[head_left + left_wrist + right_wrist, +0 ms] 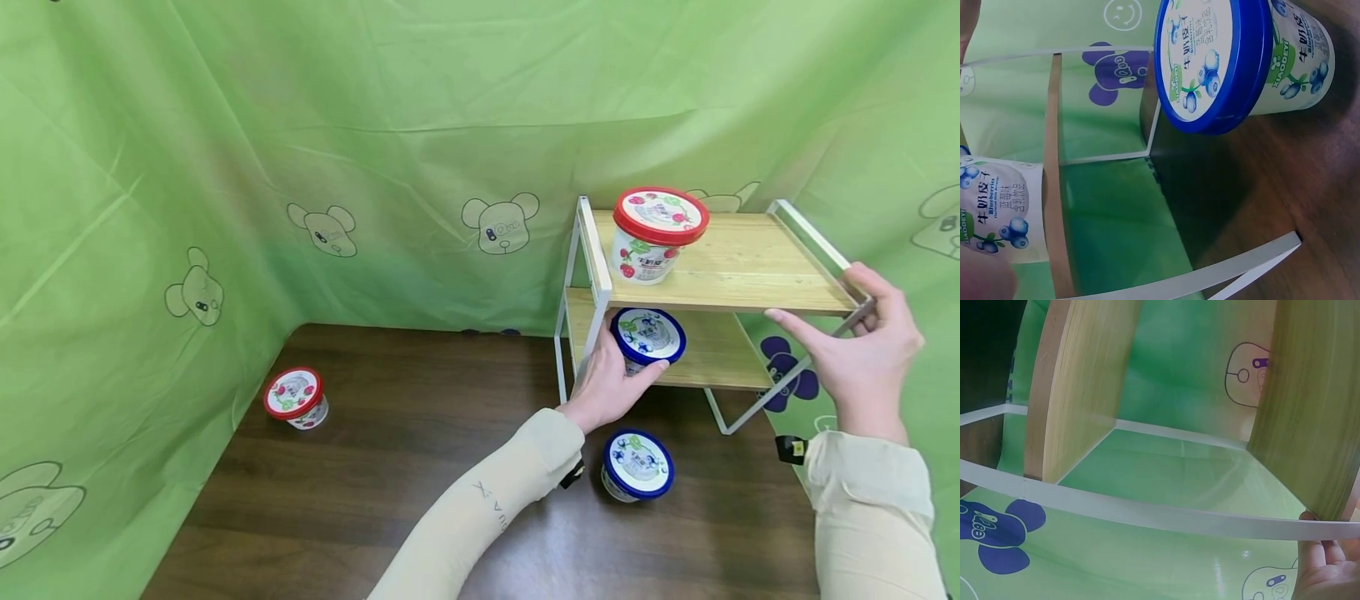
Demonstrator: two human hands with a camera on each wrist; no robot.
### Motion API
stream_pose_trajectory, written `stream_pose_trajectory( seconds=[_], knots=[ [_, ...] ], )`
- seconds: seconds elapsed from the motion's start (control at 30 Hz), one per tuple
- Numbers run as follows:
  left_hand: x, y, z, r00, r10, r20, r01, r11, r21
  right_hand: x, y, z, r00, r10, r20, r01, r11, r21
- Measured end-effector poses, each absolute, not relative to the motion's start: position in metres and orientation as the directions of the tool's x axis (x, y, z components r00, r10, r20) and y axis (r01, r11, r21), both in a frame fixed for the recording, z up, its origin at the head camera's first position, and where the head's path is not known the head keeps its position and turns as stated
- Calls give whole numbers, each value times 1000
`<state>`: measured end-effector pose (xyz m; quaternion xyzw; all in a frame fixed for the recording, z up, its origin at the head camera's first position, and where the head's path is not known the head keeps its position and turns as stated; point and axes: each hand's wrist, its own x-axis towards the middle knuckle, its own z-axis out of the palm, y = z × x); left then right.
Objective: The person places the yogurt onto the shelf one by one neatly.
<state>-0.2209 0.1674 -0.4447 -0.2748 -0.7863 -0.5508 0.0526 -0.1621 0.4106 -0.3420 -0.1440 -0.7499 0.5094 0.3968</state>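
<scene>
My left hand (606,387) grips a blue-lidded blueberry tub (649,335) at the lower board (712,350) of a two-tier rack. In the left wrist view this tub (999,209) stands against the board, with a blurred thumb (985,278) over its side. My right hand (870,350) holds the front right corner of the rack's top board (750,258); the right wrist view has its fingers (1325,556) at the white metal frame (1210,524). A red-lidded tub (652,237) with raspberry pictures stands on the top board, at its left end.
Another blue-lidded tub (637,465) stands on the brown wooden table (420,433), in front of the rack. Far to the left is a second red-lidded tub (296,398). Green cloth (420,167) with bear drawings hangs behind and along both sides.
</scene>
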Motion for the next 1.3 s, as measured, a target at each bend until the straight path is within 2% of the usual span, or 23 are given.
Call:
stream_pose_trajectory(
  seconds=[0.17, 0.5, 0.73, 1.03, 1.3],
  knots=[
    [-221, 169, -448, -872, 345, 348, 435, 218, 874, -161, 408, -340, -648, 624, 437, -181, 431, -884],
    [-221, 174, -448, -876, 330, 351, 441, 253, 861, -160, 408, -339, -633, 618, 466, -204, 447, -871],
    [-221, 179, -450, -852, 298, 430, 510, 289, 810, -160, 411, -341, -631, 609, 480, -208, 464, -861],
    [-220, 180, -450, -861, 264, 436, 507, 370, 778, -163, 413, -344, -634, 603, 484, -204, 473, -857],
    [-211, 177, -443, -838, 313, 447, 544, 409, 733, -161, 411, -342, -633, 602, 487, -210, 472, -856]
  ],
)
